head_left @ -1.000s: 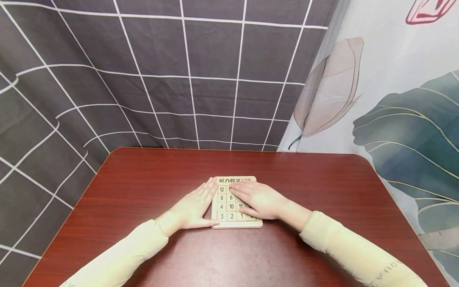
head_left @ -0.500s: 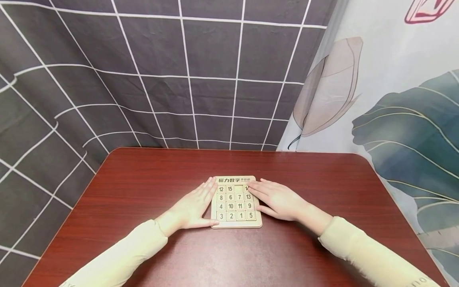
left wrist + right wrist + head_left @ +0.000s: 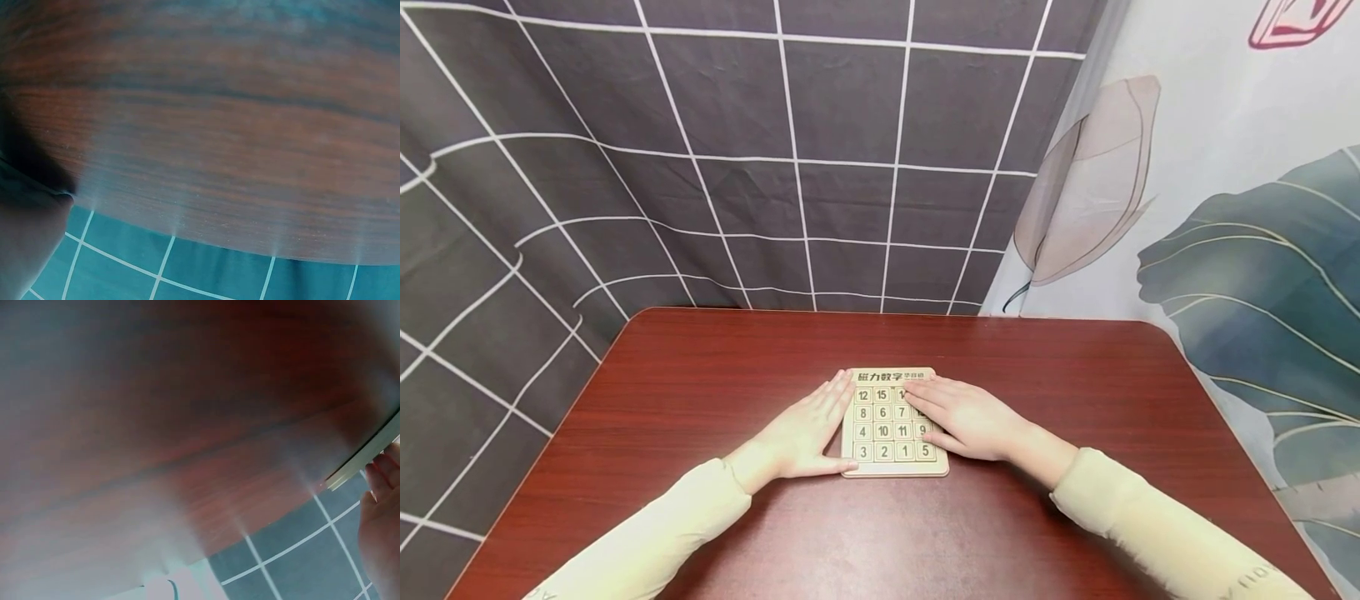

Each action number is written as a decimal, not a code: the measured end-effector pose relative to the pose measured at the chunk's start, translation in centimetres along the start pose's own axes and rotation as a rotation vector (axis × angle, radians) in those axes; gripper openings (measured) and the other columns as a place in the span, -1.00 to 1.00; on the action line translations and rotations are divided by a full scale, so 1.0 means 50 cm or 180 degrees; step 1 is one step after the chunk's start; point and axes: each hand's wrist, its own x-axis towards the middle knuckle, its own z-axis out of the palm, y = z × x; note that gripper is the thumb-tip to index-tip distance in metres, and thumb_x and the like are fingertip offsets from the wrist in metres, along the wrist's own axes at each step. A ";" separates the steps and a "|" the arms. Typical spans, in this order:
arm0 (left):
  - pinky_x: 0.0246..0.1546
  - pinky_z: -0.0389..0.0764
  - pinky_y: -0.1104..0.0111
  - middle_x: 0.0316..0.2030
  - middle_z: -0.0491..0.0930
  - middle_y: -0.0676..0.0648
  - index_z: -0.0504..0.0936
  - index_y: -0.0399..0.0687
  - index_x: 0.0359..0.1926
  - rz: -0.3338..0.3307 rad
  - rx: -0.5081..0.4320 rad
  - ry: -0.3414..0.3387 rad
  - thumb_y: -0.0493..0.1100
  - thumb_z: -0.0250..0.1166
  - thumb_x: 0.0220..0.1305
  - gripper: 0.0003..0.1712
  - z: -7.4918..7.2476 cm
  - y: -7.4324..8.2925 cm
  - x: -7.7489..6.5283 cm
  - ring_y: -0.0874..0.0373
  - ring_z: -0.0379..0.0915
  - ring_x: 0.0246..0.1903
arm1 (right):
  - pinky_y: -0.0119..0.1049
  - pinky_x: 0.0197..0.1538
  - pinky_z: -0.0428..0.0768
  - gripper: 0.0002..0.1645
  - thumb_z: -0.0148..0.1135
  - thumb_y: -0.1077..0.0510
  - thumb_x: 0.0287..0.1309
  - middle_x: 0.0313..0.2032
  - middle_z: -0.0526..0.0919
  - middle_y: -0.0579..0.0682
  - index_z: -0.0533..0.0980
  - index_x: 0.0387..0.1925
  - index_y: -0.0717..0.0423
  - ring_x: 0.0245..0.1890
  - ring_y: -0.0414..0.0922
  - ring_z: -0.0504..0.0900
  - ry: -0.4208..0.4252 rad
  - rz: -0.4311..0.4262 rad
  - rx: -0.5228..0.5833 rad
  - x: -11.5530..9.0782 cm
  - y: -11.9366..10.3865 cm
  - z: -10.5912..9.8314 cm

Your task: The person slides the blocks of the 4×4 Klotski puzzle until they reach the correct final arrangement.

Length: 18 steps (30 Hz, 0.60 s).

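Observation:
A light wooden sliding number puzzle [image 3: 895,469] lies flat on the table, with rows of square numbered tiles and Chinese characters along its top. Along its left edge rests my left hand [image 3: 797,429], fingers straight and thumb on the lower left corner. My right hand [image 3: 973,417] reaches over the right side, its fairly straight fingertips touching a top-row tile [image 3: 903,395] that looks like the 14. Those fingers hide the top right corner and part of the 13. In the right wrist view, the puzzle's edge [image 3: 369,453] shows beside the fingers [image 3: 378,481].
The red-brown wooden table [image 3: 760,350] has rounded far corners and extends around the puzzle. Behind it hangs a dark grid-patterned curtain [image 3: 842,200]. A white curtain with leaf prints [image 3: 1097,192] hangs at the right.
My right hand first drew back to the right, uncovering a gap in the top row's third place. It then moved left, and the 14 tile slid left into that gap. My left hand stayed still.

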 end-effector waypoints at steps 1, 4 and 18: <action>0.69 0.13 0.06 0.69 -0.13 -0.39 -0.01 -0.45 0.64 0.0001 -0.0010 -0.0004 0.47 0.24 0.34 0.31 0.000 0.000 0.000 -0.23 -0.15 0.70 | 0.00 0.58 0.44 -0.24 0.20 -0.16 0.50 0.53 0.46 0.10 0.41 0.51 0.20 0.53 0.03 0.46 0.0000 -0.0009 -0.0009 0.004 -0.001 0.001; 0.69 0.12 0.06 0.69 -0.13 -0.39 -0.01 -0.45 0.65 -0.0001 -0.0011 -0.0009 0.47 0.23 0.35 0.31 0.000 0.000 -0.001 -0.23 -0.16 0.70 | -0.01 0.57 0.44 -0.23 0.19 -0.17 0.50 0.52 0.46 0.11 0.41 0.51 0.21 0.53 0.03 0.47 0.0005 -0.0027 -0.0029 0.012 -0.005 0.002; 0.70 0.11 0.06 0.69 -0.14 -0.39 0.00 -0.45 0.64 -0.0014 0.0044 -0.0013 0.47 0.23 0.34 0.31 0.006 -0.004 0.001 -0.23 -0.17 0.70 | 0.00 0.60 0.41 -0.22 0.22 -0.16 0.48 0.53 0.45 0.10 0.40 0.52 0.19 0.55 0.02 0.43 0.0025 -0.0071 0.0011 -0.016 -0.004 -0.011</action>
